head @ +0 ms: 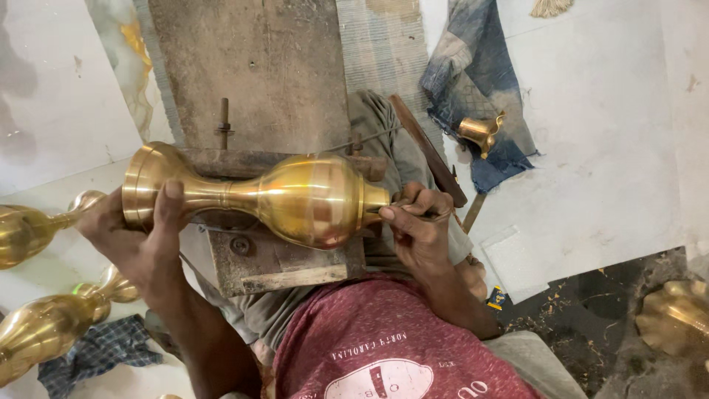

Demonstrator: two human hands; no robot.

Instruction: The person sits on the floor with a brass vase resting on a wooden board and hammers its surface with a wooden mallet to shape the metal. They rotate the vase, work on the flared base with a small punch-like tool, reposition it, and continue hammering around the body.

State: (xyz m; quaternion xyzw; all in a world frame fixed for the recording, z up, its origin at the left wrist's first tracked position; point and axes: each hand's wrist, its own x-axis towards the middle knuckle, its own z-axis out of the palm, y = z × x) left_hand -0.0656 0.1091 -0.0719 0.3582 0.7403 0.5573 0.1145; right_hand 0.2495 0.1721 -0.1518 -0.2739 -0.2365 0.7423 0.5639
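Brass vase (pixel 295 198) lying on its side across a worn wooden block (pixel 284 258), flared foot pointing to the person's left, narrow mouth to the right. The left hand (pixel 136 236) cups the foot from below, thumb pressed flat on the rim, fingers wrapped round the back out of view, so it's a firm clasp on the vase. Over on the other end, the right hand (pixel 417 222) is curled tight, fingers pinched round a thin tool (pixel 395 207) whose tip sits right at the vase's mouth. How far the tool goes in, can't tell from here.

Around it now: two more brass vases (pixel 44 325) lie at the left edge, one above the other, just beside the left wrist, with a checked blue cloth (pixel 96 355) tucked under the lower one. Behind the block a broad wooden plank (pixel 251 66) runs away from the person, an upright bolt (pixel 224 122) standing at its near end. To the right, a dark wooden stick (pixel 428 151) slants down past the right hand, near a faded blue rag (pixel 480 81) carrying a small brass bell-shaped piece (pixel 480 133). A scalloped brass piece (pixel 676 318) sits at the far right.

The floor (pixel 605 148) is pale, scuffed sheet; at lower right it gives way to dark ground strewn with shavings. Red shirt (pixel 391 347) fills the foreground.
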